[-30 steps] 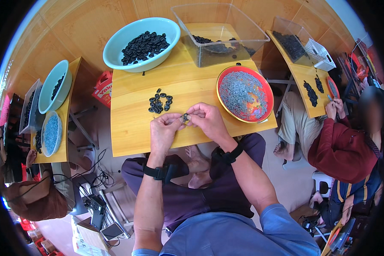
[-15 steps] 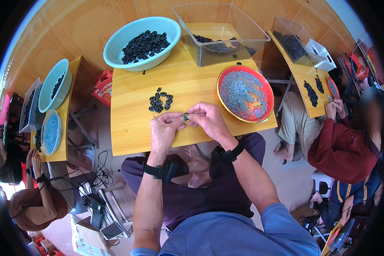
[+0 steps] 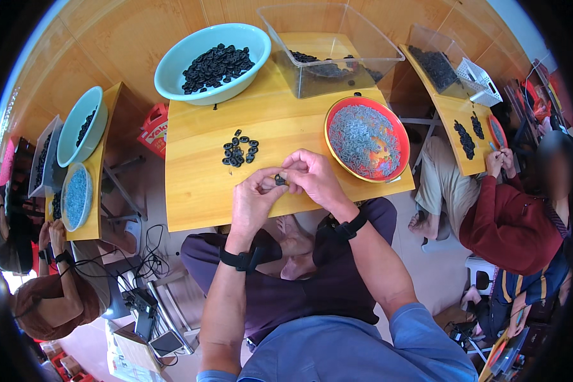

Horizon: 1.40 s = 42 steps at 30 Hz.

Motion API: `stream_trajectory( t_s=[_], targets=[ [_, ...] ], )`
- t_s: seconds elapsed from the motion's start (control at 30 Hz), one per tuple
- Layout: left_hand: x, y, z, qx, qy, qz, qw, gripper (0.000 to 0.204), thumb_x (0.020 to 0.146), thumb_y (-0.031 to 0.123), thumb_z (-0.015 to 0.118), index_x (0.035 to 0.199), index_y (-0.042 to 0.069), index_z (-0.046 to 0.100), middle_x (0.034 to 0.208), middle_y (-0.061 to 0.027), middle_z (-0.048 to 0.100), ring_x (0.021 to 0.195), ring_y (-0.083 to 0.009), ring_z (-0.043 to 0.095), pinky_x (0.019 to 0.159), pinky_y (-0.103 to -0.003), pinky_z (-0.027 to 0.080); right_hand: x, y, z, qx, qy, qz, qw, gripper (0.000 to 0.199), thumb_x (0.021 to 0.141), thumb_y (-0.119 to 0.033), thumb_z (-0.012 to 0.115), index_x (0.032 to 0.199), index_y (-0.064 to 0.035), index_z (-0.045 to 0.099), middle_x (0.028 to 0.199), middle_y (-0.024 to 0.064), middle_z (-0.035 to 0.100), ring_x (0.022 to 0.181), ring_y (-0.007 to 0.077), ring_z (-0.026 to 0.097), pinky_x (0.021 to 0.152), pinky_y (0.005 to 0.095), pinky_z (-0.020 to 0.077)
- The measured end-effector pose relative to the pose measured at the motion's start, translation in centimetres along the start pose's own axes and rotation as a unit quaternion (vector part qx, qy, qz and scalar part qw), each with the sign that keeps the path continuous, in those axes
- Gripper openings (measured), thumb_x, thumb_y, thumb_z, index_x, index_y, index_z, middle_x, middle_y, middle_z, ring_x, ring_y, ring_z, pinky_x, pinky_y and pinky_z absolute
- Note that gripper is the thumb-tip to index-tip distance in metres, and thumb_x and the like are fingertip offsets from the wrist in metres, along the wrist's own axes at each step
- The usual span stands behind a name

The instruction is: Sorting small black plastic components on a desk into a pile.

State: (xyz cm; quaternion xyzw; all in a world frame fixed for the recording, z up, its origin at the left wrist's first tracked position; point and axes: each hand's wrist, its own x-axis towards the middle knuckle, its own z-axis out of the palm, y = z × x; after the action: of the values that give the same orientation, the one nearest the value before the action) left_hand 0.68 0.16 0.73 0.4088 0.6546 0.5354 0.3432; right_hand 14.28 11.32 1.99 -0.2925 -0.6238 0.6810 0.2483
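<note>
My left hand (image 3: 253,198) pinches a small black plastic part (image 3: 279,180) above the near edge of the yellow wooden table (image 3: 200,191). Against it are the closed fingertips of my right hand (image 3: 313,181); what they hold, if anything, is too small to make out. Just beyond my hands lies a loose cluster of similar black parts (image 3: 238,153) on the tabletop. To the right stands a red, yellow-rimmed bowl (image 3: 403,153) holding many thin grey screw-like pieces (image 3: 356,137).
A light-blue basin (image 3: 165,70) of black parts stands at the far left of the table, beside a clear plastic bin (image 3: 299,83) with more. Other people work at side tables: a person in dark red (image 3: 509,223) on the right, another person (image 3: 57,286) on the left.
My left hand has shifted slightly right and its fingers have curled more around the black part, which has turned. My right fingertips have moved a little upward.
</note>
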Motion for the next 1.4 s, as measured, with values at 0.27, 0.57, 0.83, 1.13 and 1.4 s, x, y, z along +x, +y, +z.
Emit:
stream_trajectory(
  t_s=[0.27, 0.57, 0.83, 1.13, 1.4],
  targets=[
    [-0.3, 0.2, 0.3, 0.038, 0.034, 0.017, 0.999, 0.034, 0.076, 0.006, 0.081, 0.108, 0.002, 0.072, 0.073, -0.0035, 0.068, 0.062, -0.007, 0.059, 0.061, -0.025, 0.051, -0.2, -0.4, -0.5, -0.006, -0.026, 0.038, 0.999, 0.015, 0.088, -0.009, 0.069, 0.098, 0.0002, 0.062, 0.074, 0.0033, 0.066, 0.057, 0.007, 0.06, 0.049, 0.0207, 0.044],
    [-0.5, 0.9, 0.6, 0.123, 0.043, 0.044, 0.99, 0.032, 0.072, 0.006, 0.083, 0.102, 0.001, 0.071, 0.073, -0.0047, 0.061, 0.063, -0.0121, 0.058, 0.061, -0.027, 0.052, -0.3, -1.0, -0.2, -0.003, -0.017, 0.052, 0.999, 0.014, 0.084, -0.002, 0.07, 0.094, 0.0025, 0.062, 0.074, 0.0058, 0.066, 0.056, 0.0079, 0.059, 0.05, 0.0219, 0.0452],
    [-0.6, 0.5, 0.9, 0.151, 0.064, 0.044, 0.985, 0.024, 0.073, 0.009, 0.083, 0.091, 0.001, 0.069, 0.07, -0.0068, 0.062, 0.061, -0.0147, 0.059, 0.06, -0.029, 0.051, -0.3, -0.3, -0.1, -0.012, -0.02, 0.03, 0.999, 0.011, 0.083, -0.001, 0.071, 0.089, 0.003, 0.062, 0.073, 0.0063, 0.066, 0.056, 0.0081, 0.058, 0.05, 0.0224, 0.0454],
    [-1.0, 0.9, 0.8, 0.167, 0.072, 0.046, 0.982, 0.024, 0.074, 0.012, 0.085, 0.088, 0.0, 0.071, 0.065, -0.002, 0.062, 0.058, -0.0077, 0.055, 0.055, -0.025, 0.048, -0.3, -0.4, -0.2, -0.036, -0.038, 0.031, 0.998, 0.01, 0.083, -0.002, 0.071, 0.088, 0.0021, 0.063, 0.073, 0.0059, 0.065, 0.055, 0.0081, 0.058, 0.049, 0.0221, 0.0456],
    [-1.0, 1.2, 0.8, 0.165, 0.081, 0.052, 0.982, 0.025, 0.074, 0.015, 0.086, 0.089, 0.001, 0.072, 0.065, -0.0043, 0.064, 0.057, -0.0094, 0.057, 0.055, -0.027, 0.049, 0.0, -0.6, -0.2, -0.052, -0.047, 0.034, 0.997, 0.01, 0.085, -0.002, 0.072, 0.09, 0.0005, 0.063, 0.073, 0.0042, 0.065, 0.055, 0.0072, 0.056, 0.05, 0.0216, 0.0437]
  ],
)
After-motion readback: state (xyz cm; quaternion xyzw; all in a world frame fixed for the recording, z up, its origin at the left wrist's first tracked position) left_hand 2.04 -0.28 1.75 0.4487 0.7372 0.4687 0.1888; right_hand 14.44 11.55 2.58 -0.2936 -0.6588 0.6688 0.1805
